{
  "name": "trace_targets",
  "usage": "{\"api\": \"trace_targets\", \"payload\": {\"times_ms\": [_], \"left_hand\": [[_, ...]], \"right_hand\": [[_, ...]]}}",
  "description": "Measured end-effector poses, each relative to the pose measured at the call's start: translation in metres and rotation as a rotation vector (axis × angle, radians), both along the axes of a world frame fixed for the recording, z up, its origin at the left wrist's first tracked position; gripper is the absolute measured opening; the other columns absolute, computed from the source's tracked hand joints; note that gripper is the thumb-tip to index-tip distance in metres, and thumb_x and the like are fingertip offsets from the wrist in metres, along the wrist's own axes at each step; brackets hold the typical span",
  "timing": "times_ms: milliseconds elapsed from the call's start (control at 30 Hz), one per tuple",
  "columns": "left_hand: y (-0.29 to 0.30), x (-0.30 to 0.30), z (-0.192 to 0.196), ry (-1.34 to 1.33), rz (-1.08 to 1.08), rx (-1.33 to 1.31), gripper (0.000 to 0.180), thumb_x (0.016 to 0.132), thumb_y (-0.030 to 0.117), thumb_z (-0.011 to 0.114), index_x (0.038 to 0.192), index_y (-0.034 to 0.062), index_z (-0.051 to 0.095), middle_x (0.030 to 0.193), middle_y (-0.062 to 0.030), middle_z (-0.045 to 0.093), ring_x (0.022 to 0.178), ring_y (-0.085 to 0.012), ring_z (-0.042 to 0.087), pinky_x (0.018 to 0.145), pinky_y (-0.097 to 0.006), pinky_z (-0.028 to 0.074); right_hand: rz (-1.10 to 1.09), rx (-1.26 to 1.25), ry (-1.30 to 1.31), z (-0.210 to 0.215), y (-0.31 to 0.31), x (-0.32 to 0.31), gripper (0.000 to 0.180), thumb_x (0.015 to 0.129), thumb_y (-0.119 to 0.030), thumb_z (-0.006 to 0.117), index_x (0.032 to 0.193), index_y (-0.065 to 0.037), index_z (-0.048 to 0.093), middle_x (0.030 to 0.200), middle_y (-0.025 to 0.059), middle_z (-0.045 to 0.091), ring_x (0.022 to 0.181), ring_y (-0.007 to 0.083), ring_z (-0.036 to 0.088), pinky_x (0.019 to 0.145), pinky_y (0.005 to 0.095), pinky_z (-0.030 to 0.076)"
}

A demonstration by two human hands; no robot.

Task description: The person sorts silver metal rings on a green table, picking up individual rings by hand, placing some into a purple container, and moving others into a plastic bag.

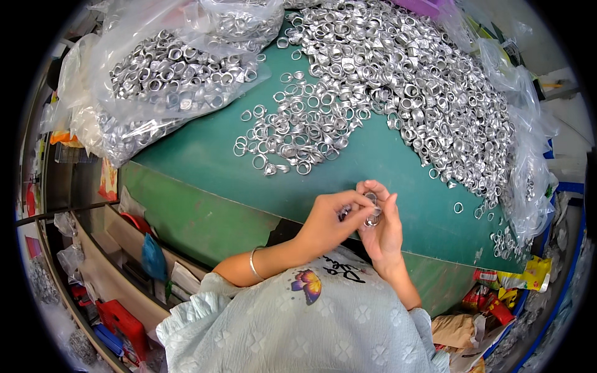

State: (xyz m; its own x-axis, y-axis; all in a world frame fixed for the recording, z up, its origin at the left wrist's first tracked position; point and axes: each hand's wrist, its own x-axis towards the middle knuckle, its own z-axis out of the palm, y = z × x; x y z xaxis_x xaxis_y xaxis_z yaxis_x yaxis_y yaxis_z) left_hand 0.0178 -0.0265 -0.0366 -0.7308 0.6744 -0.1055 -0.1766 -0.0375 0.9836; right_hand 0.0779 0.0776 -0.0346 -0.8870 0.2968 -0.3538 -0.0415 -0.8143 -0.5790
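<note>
Over the front edge of the green table my two hands meet. My left hand (329, 221), with a bangle (254, 266) on its wrist, has thumb and fingers closed on silver metal rings (372, 220). My right hand (384, 233) cups the same rings from the other side, its fingers curled up and its thumb raised. How many rings are between the hands is hard to make out. Beyond the hands lies a small spread of loose rings (298, 127). A much larger heap of rings (410, 81) covers the back and right of the table.
A clear plastic bag (180, 81) full of rings rests at the back left of the green table (205, 174). Crumpled clear plastic (525, 143) lines the right edge. Shelves with a red plastic item (122, 329) stand at the left. Packets (532, 273) lie below the right corner.
</note>
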Motion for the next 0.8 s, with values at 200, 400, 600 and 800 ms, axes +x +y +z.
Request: {"api": "trace_targets", "payload": {"times_ms": [200,400,600,800], "left_hand": [[-0.008,-0.004,0.010,0.230,0.083,-0.115,0.023,0.075,0.004,0.065,0.096,0.0039,0.057,0.057,0.0003,0.049,0.052,-0.0025,0.041,0.046,-0.021,0.034],[-0.016,-0.021,0.001,0.137,0.199,-0.089,0.016,0.081,0.004,0.058,0.096,0.0031,0.057,0.054,0.0051,0.041,0.050,-0.0021,0.032,0.047,-0.020,0.025],[-0.016,-0.021,-0.008,0.106,0.125,-0.074,0.017,0.081,0.003,0.057,0.098,0.0027,0.057,0.056,0.0040,0.041,0.052,-0.0026,0.033,0.048,-0.020,0.026],[-0.016,-0.023,-0.006,0.052,0.187,-0.021,0.024,0.081,0.003,0.057,0.105,0.0021,0.055,0.058,0.0046,0.039,0.054,-0.0022,0.032,0.049,-0.019,0.026]], "right_hand": [[0.041,-0.010,-0.119,-0.008,0.020,-0.012,0.016,0.086,-0.020,0.056,0.087,-0.003,0.056,0.069,0.0001,0.052,0.049,0.0052,0.042,0.035,0.0179,0.027],[0.157,1.811,0.012,-0.001,0.034,-0.068,0.026,0.078,-0.010,0.061,0.105,-0.010,0.060,0.066,0.0063,0.054,0.053,0.0218,0.053,0.044,0.0329,0.040],[0.176,1.893,0.012,-0.018,0.038,-0.084,0.014,0.078,-0.006,0.059,0.092,-0.005,0.062,0.066,0.0086,0.051,0.054,0.0215,0.051,0.049,0.0311,0.041],[0.240,0.437,-0.175,0.000,0.042,-0.049,0.016,0.086,-0.012,0.055,0.094,0.002,0.058,0.069,0.0043,0.055,0.048,0.0056,0.041,0.040,0.0190,0.030]]}}
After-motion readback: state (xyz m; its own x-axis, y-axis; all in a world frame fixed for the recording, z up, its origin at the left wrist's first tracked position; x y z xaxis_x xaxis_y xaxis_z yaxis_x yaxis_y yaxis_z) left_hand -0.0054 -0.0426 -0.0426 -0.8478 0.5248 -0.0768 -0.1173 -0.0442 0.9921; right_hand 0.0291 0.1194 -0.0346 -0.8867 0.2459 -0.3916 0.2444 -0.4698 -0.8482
